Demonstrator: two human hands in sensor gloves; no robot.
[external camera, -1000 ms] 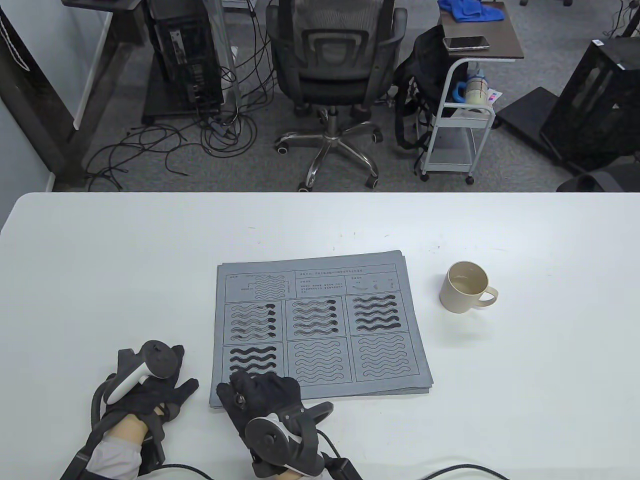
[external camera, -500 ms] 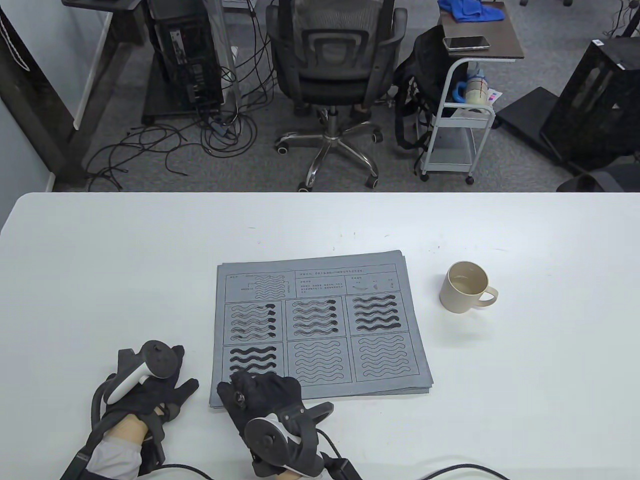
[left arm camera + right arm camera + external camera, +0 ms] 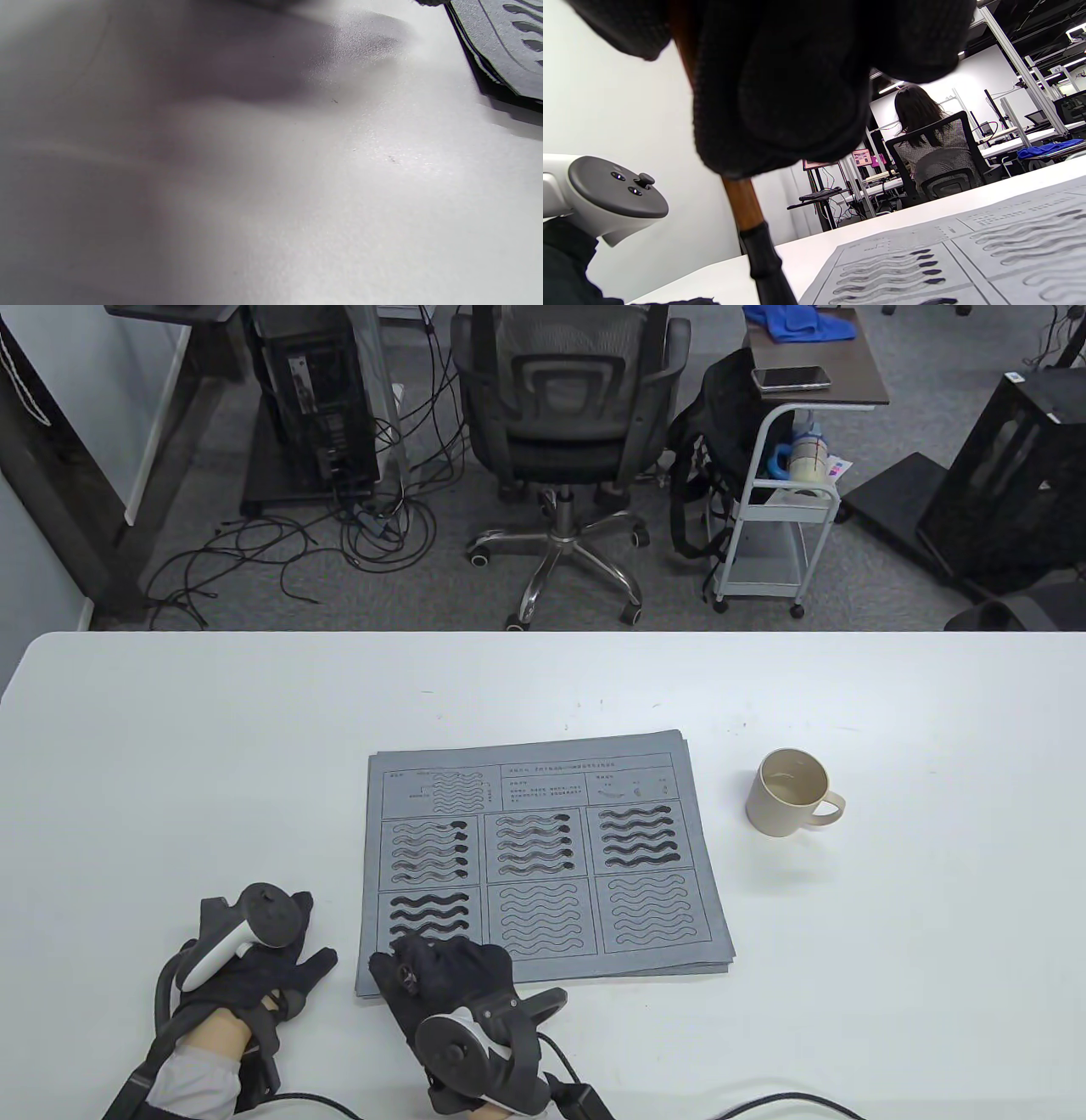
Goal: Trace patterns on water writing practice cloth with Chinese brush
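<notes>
The grey water writing cloth (image 3: 543, 857) lies mid-table, printed with panels of wavy patterns; several panels are traced dark. My right hand (image 3: 445, 976) rests over the cloth's near left corner and grips the brush; in the right wrist view its brown shaft (image 3: 742, 203) runs down from my gloved fingers (image 3: 780, 84) to a black ferrule (image 3: 765, 262) at the cloth's edge (image 3: 925, 262). The brush tip is hidden. My left hand (image 3: 254, 959) rests on the table left of the cloth, holding nothing; its tracker (image 3: 598, 190) shows in the right wrist view. The cloth's corner (image 3: 505, 46) shows in the left wrist view.
A beige mug (image 3: 793, 793) stands on the white table (image 3: 891, 942) to the right of the cloth. Beyond the far edge are an office chair (image 3: 564, 432), a small cart (image 3: 785, 483) and cables on the floor.
</notes>
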